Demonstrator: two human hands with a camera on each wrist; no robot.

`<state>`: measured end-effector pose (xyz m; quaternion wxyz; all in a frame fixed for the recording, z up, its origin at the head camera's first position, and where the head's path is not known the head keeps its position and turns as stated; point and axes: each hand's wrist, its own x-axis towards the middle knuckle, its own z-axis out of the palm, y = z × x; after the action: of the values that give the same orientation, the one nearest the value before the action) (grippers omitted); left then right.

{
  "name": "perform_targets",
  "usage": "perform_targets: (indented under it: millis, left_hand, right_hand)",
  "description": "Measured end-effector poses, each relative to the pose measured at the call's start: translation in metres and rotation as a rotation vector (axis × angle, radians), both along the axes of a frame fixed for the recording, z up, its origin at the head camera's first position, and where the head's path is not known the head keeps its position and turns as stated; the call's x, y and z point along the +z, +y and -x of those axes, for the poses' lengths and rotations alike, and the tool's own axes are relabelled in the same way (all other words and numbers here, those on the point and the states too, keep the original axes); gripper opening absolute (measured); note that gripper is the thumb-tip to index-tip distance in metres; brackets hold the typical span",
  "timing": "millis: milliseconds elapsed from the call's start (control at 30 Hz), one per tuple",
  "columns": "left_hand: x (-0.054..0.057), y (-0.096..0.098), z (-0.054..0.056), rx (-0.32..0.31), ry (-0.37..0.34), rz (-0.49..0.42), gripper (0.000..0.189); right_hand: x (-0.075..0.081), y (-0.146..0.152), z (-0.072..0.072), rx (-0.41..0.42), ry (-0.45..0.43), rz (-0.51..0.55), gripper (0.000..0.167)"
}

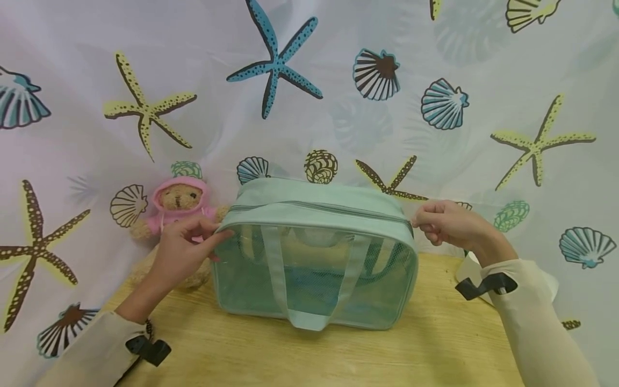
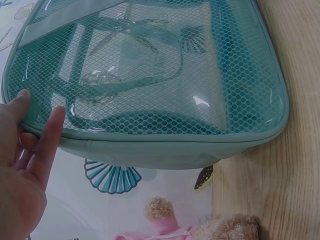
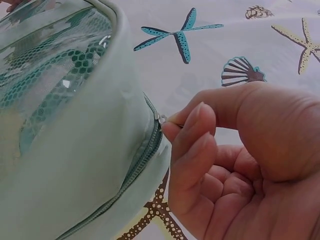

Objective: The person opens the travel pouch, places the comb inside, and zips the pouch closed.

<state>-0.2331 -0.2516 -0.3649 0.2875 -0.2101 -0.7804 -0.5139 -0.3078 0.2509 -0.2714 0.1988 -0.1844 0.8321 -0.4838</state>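
A mint-green toiletry bag [image 1: 319, 193] with a clear front panel and two strap handles stands upright on the wooden table. Its zipper [image 1: 338, 208] runs along the top; whether it is fully closed I cannot tell. My left hand [image 1: 182, 251] grips the bag's top left corner, with the thumb on the front edge. At the opposite end, my right hand [image 1: 447, 223] pinches the small metal zipper pull [image 3: 163, 119] between thumb and index finger. Mesh [image 2: 150, 95] shows through the clear plastic, and no separate contents can be made out.
A teddy bear [image 1: 179, 199] in a pink hoodie sits behind my left hand, against a white curtain [image 1: 300, 134] printed with starfish and shells. A white object [image 1: 471, 269], partly hidden by my right sleeve, stands at the right of the wooden table [image 1: 251, 349].
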Motion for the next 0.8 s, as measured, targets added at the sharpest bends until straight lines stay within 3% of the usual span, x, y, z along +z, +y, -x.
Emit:
perform_targets:
  millis: [800]
  left_hand:
    - [-0.001, -0.002, 0.000, -0.019, -0.015, -0.014, 0.007]
  right_hand:
    - [-0.030, 0.030, -0.005, 0.033, -0.083, 0.099, 0.026]
